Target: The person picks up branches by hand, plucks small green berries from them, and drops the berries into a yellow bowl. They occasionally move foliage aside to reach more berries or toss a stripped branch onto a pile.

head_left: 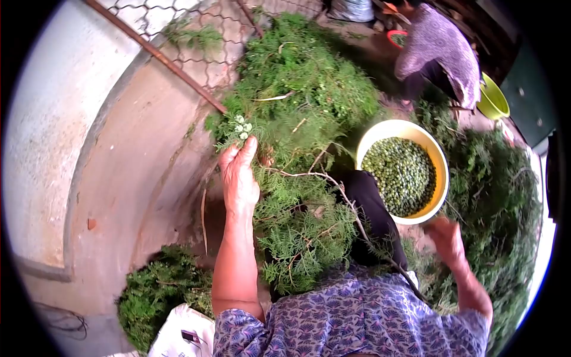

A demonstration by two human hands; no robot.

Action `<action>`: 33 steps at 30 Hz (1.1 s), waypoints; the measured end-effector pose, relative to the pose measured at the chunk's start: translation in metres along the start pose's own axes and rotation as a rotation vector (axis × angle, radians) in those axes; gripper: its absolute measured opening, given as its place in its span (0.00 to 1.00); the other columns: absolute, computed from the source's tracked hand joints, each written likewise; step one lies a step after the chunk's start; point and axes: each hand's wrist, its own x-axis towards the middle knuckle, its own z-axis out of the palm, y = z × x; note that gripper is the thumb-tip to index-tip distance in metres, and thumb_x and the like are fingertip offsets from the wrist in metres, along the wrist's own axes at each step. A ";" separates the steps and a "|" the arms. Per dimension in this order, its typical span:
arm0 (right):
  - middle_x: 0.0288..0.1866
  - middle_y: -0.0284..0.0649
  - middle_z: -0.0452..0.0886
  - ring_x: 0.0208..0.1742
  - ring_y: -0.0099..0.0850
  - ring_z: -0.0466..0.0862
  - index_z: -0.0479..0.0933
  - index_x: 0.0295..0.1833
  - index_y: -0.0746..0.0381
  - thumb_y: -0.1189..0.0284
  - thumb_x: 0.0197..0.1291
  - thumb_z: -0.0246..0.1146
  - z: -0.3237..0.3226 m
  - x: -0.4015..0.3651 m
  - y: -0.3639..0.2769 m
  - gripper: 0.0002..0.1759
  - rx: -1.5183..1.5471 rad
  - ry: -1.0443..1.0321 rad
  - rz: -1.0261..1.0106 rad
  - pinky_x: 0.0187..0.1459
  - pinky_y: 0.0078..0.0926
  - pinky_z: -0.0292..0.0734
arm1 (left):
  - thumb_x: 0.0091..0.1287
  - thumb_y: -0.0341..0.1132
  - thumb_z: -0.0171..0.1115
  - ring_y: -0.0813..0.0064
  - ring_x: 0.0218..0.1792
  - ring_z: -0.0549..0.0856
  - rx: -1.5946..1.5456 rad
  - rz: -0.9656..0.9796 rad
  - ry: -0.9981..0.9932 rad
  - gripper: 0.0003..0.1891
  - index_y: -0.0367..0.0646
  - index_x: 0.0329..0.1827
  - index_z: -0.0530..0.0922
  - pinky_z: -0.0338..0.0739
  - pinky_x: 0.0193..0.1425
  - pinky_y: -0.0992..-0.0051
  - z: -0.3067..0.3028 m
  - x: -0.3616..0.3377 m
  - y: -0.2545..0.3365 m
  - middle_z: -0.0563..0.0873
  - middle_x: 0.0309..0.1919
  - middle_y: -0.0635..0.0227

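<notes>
My left hand [238,169] is closed on an arborvitae branch [344,193], thumb uppermost. A cluster of pale green seed cones [242,127] shows just past the thumb. The branch's brown stem runs across my lap toward my right side, with feathery green sprays hanging from it. Near the lower right rim of a yellow bucket [445,172] is my right hand [445,238]. It is blurred, so its fingers cannot be made out. Small round green cones [399,178] fill much of the bucket, which stands beside my knee.
A large heap of cut green branches [303,77] lies ahead, and more branches [493,196] lie at right. Another person [440,53] crouches at upper right, near a lime-green basin [492,98] and a red bowl [397,38]. A white sack [184,333] lies at lower left.
</notes>
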 end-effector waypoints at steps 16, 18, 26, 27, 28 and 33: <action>0.34 0.39 0.72 0.34 0.32 0.74 0.74 0.45 0.60 0.67 0.49 0.68 0.099 0.167 -0.128 0.18 0.534 0.109 -0.554 0.35 0.27 0.71 | 0.64 0.38 0.59 0.88 0.21 0.72 0.346 -0.157 -0.437 0.10 0.39 0.37 0.80 0.66 0.22 0.85 0.052 -0.055 0.022 0.78 0.22 0.77; 0.32 0.38 0.71 0.33 0.32 0.74 0.74 0.44 0.61 0.67 0.49 0.68 0.105 0.168 -0.122 0.17 0.549 0.125 -0.498 0.34 0.27 0.70 | 0.65 0.38 0.58 0.88 0.22 0.72 0.408 -0.091 -0.430 0.10 0.38 0.38 0.79 0.67 0.22 0.84 0.055 -0.057 0.017 0.78 0.23 0.76; 0.27 0.32 0.73 0.28 0.22 0.72 0.72 0.36 0.63 0.75 0.53 0.65 0.121 0.171 -0.110 0.08 0.929 0.014 -0.335 0.30 0.19 0.69 | 0.62 0.33 0.61 0.90 0.18 0.69 0.465 0.029 -0.377 0.06 0.40 0.34 0.79 0.62 0.19 0.86 0.051 -0.055 -0.004 0.77 0.22 0.78; 0.26 0.30 0.73 0.26 0.20 0.71 0.71 0.36 0.64 0.77 0.55 0.63 0.119 0.168 -0.111 0.06 1.057 -0.115 -0.193 0.28 0.17 0.68 | 0.62 0.33 0.61 0.90 0.18 0.69 0.466 0.023 -0.378 0.06 0.40 0.34 0.79 0.62 0.19 0.86 0.052 -0.056 -0.003 0.77 0.22 0.78; 0.25 0.28 0.74 0.22 0.18 0.70 0.72 0.35 0.63 0.77 0.58 0.61 0.124 0.170 -0.106 0.03 1.219 -0.181 -0.139 0.24 0.14 0.65 | 0.61 0.32 0.62 0.91 0.18 0.68 0.341 -0.095 -0.355 0.04 0.41 0.34 0.80 0.60 0.19 0.87 0.054 -0.057 0.000 0.76 0.21 0.79; 0.28 0.33 0.76 0.24 0.20 0.74 0.73 0.38 0.62 0.72 0.56 0.63 0.124 0.176 -0.093 0.07 1.726 -0.252 0.120 0.22 0.14 0.65 | 0.57 0.30 0.64 0.91 0.17 0.66 0.148 -0.277 -0.283 0.02 0.45 0.32 0.79 0.57 0.17 0.88 0.053 -0.058 -0.003 0.80 0.24 0.78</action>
